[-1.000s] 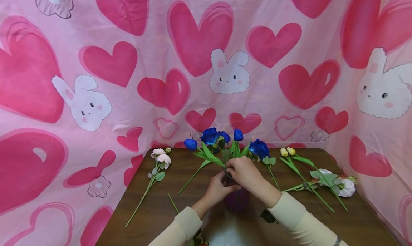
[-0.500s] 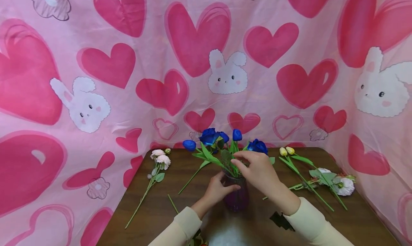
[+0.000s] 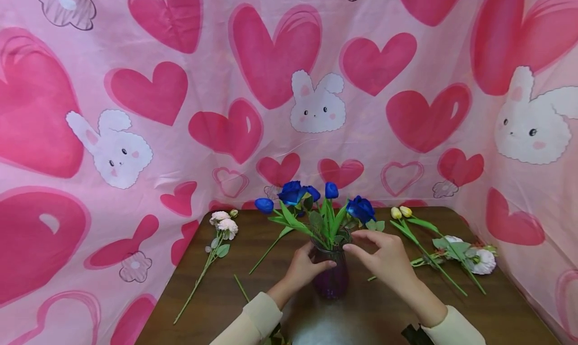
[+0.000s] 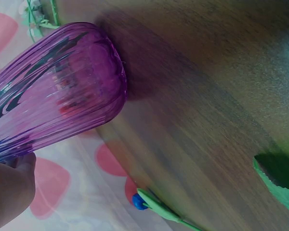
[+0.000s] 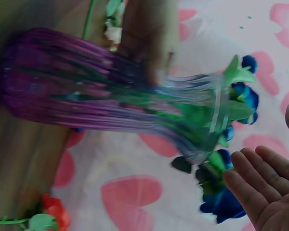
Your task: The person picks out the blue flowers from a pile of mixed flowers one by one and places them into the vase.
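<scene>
A ribbed purple glass vase [image 3: 331, 282] stands on the table, bearing green stems, a blue rose [image 3: 360, 209], a blue tulip [image 3: 331, 190] and other blue blooms. My left hand [image 3: 303, 270] holds the vase just below its rim, thumb across the front. In the left wrist view the purple vase [image 4: 77, 77] shows from its base upward. My right hand [image 3: 384, 257] is beside the rim on the right, fingers extended and nothing between them. The right wrist view shows its fingers [image 5: 260, 180] straight near the blooms.
Pale pink flowers [image 3: 227, 228] lie at the left of the brown wooden table [image 3: 203, 330]. Yellow tulips [image 3: 401, 213] and a white flower [image 3: 485, 261] lie at the right. A red flower [image 5: 58, 211] appears in the right wrist view. A pink heart-printed cloth [image 3: 271, 134] hangs behind.
My right hand has drawn away from the stems at the vase's mouth, moving right and down, and its fingers have spread. The left hand keeps its grip on the vase.
</scene>
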### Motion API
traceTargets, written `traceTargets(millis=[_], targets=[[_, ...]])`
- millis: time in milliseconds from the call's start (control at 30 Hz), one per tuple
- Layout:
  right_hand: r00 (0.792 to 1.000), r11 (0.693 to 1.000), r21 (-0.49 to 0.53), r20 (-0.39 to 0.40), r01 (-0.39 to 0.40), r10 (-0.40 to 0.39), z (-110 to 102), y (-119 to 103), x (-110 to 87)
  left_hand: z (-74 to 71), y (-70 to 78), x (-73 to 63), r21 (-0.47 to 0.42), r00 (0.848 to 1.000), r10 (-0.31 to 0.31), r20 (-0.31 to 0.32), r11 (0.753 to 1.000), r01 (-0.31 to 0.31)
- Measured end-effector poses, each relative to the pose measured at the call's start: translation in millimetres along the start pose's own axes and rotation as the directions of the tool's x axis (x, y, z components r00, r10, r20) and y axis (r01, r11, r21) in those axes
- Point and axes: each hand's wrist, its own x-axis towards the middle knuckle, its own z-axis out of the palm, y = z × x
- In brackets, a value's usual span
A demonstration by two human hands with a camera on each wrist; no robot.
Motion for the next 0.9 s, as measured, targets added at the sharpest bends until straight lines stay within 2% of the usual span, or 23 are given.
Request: traceTargets(millis=[167, 300, 433, 633, 733, 900], targets=[[0.988, 0.992, -0.021, 0.085, -0.125, 0.126, 3.1, 14.2, -6.3, -0.7, -0.1, 0.4, -0.004, 1.0, -0.003, 0.005, 1.0, 0.003], [0.965, 0.977, -0.002, 0.157, -0.211, 0.209, 11.8, 29.6, -5.5, -0.6, 1.1, 0.8, -0.006, 1.0, 0.001, 0.002, 1.0, -0.001], [0.941, 0.962, 0.051, 0.229, -0.268, 0.25, 21.5, 41.9, -3.4, 0.3, 0.4, 0.6, -0.002, 1.0, -0.009, 0.0, 1.0, 0.009], [0.914, 0.932, 0.161, 0.309, -0.324, 0.264, 30.4, 48.7, 0.1, 0.9, -2.2, 0.0, -0.008, 1.0, -0.007, 0.003, 1.0, 0.007], [0.913, 0.92, 0.223, 0.332, -0.321, 0.237, 34.7, 50.9, 1.2, 0.9, -2.8, -0.3, -0.009, 1.0, 0.006, 0.003, 1.0, -0.006], [0.917, 0.872, 0.379, 0.363, -0.308, 0.166, 42.6, 55.7, 3.1, 1.0, -2.6, -0.9, -0.027, 1.0, 0.019, 0.008, 0.999, -0.018]])
